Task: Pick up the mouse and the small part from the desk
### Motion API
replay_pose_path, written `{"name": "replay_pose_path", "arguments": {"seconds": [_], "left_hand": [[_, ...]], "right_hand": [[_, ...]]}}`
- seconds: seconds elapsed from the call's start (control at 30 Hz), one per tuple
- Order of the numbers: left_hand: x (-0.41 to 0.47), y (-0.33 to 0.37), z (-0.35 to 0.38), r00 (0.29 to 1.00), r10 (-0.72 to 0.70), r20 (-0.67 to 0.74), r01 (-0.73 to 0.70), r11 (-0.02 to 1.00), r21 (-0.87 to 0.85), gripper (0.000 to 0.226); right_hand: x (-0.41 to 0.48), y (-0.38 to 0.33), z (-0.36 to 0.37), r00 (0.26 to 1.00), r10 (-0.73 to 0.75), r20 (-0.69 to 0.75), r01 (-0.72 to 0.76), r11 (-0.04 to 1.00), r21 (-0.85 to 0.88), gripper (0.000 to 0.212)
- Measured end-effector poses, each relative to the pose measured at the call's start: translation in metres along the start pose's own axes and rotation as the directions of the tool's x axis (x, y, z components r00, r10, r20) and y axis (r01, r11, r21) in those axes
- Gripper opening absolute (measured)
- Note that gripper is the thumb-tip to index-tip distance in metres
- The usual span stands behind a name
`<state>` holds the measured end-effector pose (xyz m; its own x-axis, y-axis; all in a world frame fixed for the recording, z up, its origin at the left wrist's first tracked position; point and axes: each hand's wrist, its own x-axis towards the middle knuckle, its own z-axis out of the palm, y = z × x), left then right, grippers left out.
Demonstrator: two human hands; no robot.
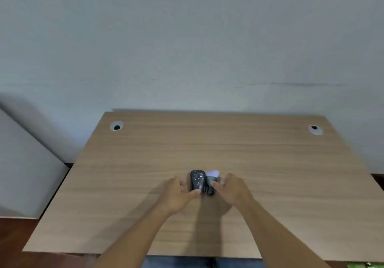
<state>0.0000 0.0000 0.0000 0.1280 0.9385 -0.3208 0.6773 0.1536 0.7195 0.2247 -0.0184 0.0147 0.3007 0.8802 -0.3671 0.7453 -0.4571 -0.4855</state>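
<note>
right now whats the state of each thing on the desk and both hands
mouse: flat on the desk, top up, speckled with white marks, gripped at its near end by the left hand
dark part: right beside the mouse, pinched by the right hand; what it is, too blurred to tell
white piece: behind the dark part, mostly hidden
left hand: fingers curled on the mouse
right hand: fingers curled on the dark part
desk: bare wood, two cable holes at the back

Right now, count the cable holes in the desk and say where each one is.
2. One hole sits at the far left corner of the desk, the other hole at the far right corner. None seems hidden.
</note>
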Motion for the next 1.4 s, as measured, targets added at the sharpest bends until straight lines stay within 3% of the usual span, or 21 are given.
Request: {"name": "replay_pose_path", "arguments": {"seconds": [0.13, 0.47, 0.67, 1.03, 1.23, 1.4], "left_hand": [[-0.001, 0.007, 0.015, 0.999, -0.001, -0.049, 0.006, 0.995, 0.096, 0.070], [0.003, 0.026, 0.044, 0.975, -0.098, -0.202, 0.109, 0.993, 0.046, 0.079], [0.008, 0.027, 0.044, 0.968, -0.101, -0.228, 0.130, 0.985, 0.115, 0.064], [0.014, 0.016, 0.033, 0.978, 0.009, -0.209, 0.031, 0.982, 0.189, 0.063], [0.022, 0.007, 0.016, 0.977, 0.107, -0.183, -0.088, 0.990, 0.109, 0.059], [0.025, -0.001, -0.005, 0.970, 0.194, -0.146, -0.192, 0.981, 0.031, 0.054]], "right_hand": [[0.015, 0.005, 0.018, 0.999, 0.043, 0.003, -0.043, 0.999, 0.028, 0.062], [0.013, -0.005, 0.002, 0.993, 0.115, -0.005, -0.115, 0.993, -0.001, 0.039], [0.014, -0.001, 0.003, 0.988, 0.154, 0.026, -0.154, 0.988, 0.003, 0.038], [0.009, 0.002, -0.002, 0.992, 0.118, 0.047, -0.121, 0.989, 0.082, 0.037], [0.007, 0.009, -0.011, 0.992, 0.086, 0.088, -0.106, 0.960, 0.259, 0.021], [0.009, 0.015, -0.021, 0.989, 0.030, 0.144, -0.087, 0.908, 0.410, 0.023]]}}
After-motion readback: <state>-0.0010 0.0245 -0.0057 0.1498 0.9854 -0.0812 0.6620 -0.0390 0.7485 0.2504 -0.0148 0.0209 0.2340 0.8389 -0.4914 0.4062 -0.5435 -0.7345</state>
